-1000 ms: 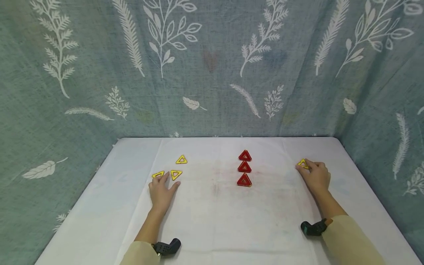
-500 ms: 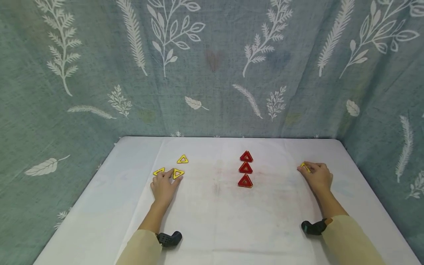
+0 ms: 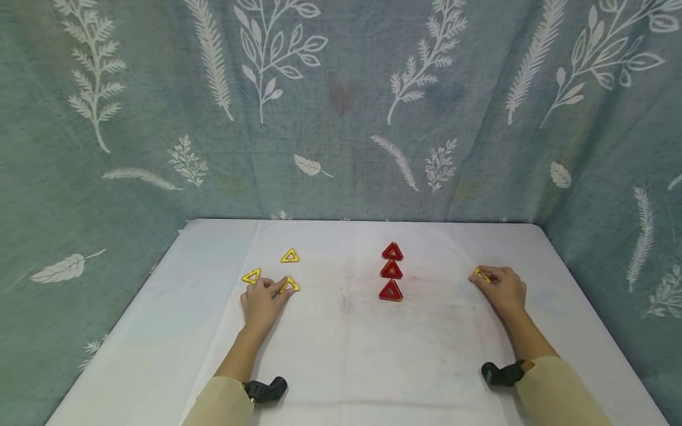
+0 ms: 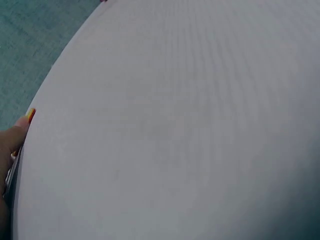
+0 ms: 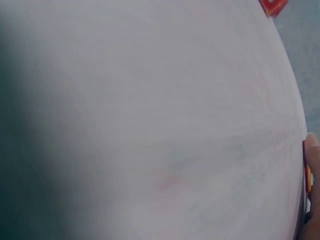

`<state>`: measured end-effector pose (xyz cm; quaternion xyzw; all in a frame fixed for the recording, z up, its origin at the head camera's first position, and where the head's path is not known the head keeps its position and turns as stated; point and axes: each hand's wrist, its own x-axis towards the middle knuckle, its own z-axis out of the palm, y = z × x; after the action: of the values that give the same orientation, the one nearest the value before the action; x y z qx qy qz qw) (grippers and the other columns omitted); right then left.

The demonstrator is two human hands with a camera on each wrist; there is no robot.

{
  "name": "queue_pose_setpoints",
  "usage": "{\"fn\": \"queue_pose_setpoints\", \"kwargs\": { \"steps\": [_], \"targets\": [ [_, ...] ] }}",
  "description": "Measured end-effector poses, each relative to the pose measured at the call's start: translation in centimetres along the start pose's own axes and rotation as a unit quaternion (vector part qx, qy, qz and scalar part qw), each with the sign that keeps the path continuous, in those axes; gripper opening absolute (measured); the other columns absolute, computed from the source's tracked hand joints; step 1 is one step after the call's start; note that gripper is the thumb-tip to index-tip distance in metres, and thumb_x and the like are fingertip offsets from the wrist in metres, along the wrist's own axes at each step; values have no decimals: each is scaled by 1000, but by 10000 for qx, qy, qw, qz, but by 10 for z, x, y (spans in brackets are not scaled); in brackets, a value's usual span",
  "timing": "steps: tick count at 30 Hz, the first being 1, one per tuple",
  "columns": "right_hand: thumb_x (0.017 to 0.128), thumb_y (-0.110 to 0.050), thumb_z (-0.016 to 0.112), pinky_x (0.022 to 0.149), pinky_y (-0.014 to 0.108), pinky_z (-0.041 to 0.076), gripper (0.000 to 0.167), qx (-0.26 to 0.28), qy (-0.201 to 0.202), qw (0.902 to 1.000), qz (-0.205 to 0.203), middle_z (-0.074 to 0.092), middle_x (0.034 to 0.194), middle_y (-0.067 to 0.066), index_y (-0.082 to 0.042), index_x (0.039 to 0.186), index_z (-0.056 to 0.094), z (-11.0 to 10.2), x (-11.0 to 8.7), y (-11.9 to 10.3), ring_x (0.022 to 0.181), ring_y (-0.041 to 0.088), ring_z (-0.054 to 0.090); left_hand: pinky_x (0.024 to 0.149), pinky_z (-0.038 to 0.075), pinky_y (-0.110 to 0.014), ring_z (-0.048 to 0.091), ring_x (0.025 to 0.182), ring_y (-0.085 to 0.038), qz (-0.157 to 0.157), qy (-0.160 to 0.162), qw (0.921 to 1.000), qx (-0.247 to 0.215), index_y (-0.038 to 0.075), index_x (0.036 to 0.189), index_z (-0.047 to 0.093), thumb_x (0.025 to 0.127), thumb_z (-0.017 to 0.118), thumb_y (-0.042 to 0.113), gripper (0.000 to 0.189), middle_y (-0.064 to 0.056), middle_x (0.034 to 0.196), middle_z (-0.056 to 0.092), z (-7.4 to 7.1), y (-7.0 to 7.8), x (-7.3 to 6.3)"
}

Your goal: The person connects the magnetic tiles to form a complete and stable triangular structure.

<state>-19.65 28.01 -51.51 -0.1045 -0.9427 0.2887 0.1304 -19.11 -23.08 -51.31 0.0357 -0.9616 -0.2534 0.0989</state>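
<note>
Dragged nearer since the earlier frame, one yellow triangle [image 3: 290,286] sits pinched by the left hand [image 3: 261,300] on the bench [image 3: 341,355]; the right hand [image 3: 503,290] pinches another yellow piece [image 3: 479,274], beyond them three red triangles [image 3: 391,270] in line

I see my left hand [image 3: 262,299] lying low left of the red triangle row [image 3: 391,270], fingers curled round a piece. My right hand [image 3: 502,288] sits right of that row, fingertips pinching, forearms angled inward.
</note>
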Motion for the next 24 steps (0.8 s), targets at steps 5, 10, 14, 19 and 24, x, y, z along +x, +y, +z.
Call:
{"fn": "queue_pose_setpoints", "kwargs": {
  "steps": [5, 10, 14, 19, 24],
  "targets": [
    [84, -40, 70, 85, 50, 29, 50, 145, -106, 9996, -199, 54, 110, 22, -4, 117, 64, 2, -10, -4, 100, 37, 49, 84, 25, -47, 43, 99, -31, 350, -170, 9991, -148, 18, 122, 64, 85, 68, 39, 42, -12, 109, 52, -3, -4, -4],
    [83, -39, 71, 84, 50, 29, 50, 143, -175, 9992, -328, 54, 111, 22, -5, 118, 65, -2, -16, -6, 99, 37, 49, 83, 26, -46, 43, 96, -29, 646, -276, 9972, -274, 17, 118, 67, 83, 70, 37, 40, -10, 106, 54, -3, 3, -9],
    [82, -39, 72, 82, 50, 29, 49, 150, -138, 9987, -478, 55, 109, 21, -5, 117, 65, -2, -20, -8, 99, 37, 49, 82, 26, -44, 42, 93, -26, 796, -302, 9958, -324, 17, 117, 67, 83, 71, 38, 41, -8, 104, 53, -2, 8, -12],
    [81, -37, 73, 82, 49, 29, 47, 291, -194, 9962, -798, 58, 108, 21, -4, 115, 67, 0, -30, -10, 97, 37, 51, 82, 27, -44, 42, 92, -24, 936, -324, 9945, -334, 17, 115, 69, 81, 73, 37, 39, -4, 101, 53, -2, 10, -17],
    [78, -35, 76, 79, 44, 29, 45, 380, -209, 9950, -897, 59, 106, 19, -5, 111, 68, 3, -42, -13, 96, 35, 53, 85, 26, -45, 42, 92, -22, 1104, -417, 9916, -538, 16, 112, 71, 78, 75, 35, 39, -2, 99, 53, 0, 13, -21]
  ]
}}
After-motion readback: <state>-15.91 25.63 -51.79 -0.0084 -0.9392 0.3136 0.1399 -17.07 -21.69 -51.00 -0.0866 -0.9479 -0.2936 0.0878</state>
